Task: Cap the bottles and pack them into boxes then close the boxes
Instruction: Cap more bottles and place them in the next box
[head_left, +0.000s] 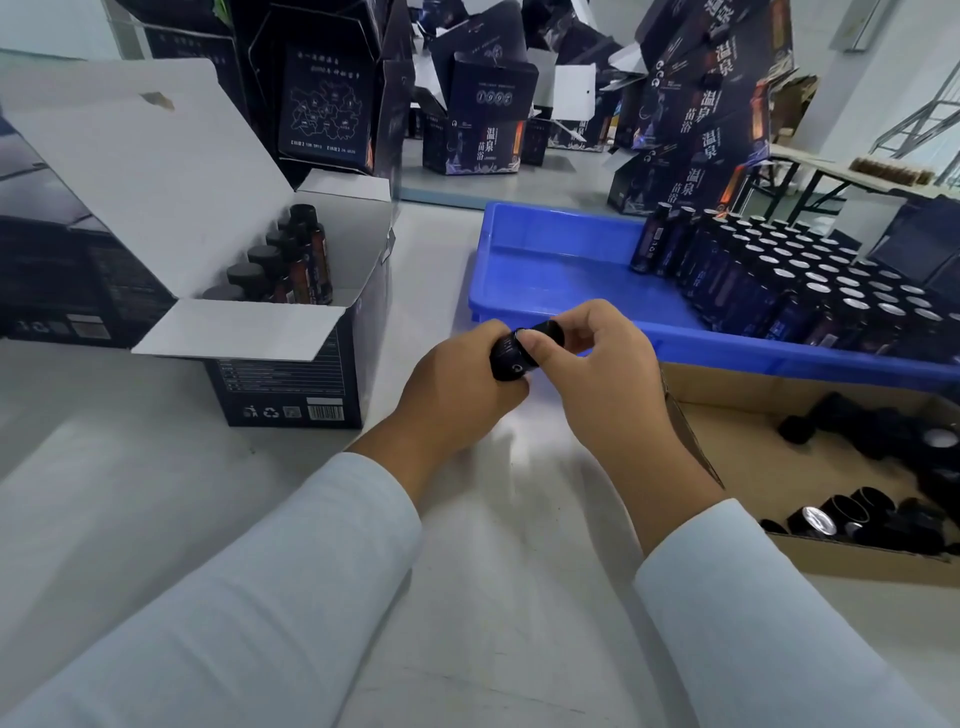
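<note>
My left hand (457, 387) grips a small dark bottle (511, 358) held over the white table, tilted toward the right. My right hand (597, 358) pinches the black cap (548, 330) on the bottle's top with thumb and fingers. An open dark box (291, 379) stands at the left with its white flaps up, and several capped bottles (291, 260) stand in a row inside it. A blue tray (550, 270) behind my hands holds many uncapped bottles (810, 280) on its right side. A cardboard box (753, 467) at the right holds loose black caps (852, 514).
Stacks of dark printed boxes (483, 130), some with open flaps, crowd the back of the table. A larger dark carton (47, 244) lies at the far left. Folding tables (810, 176) stand at the far right.
</note>
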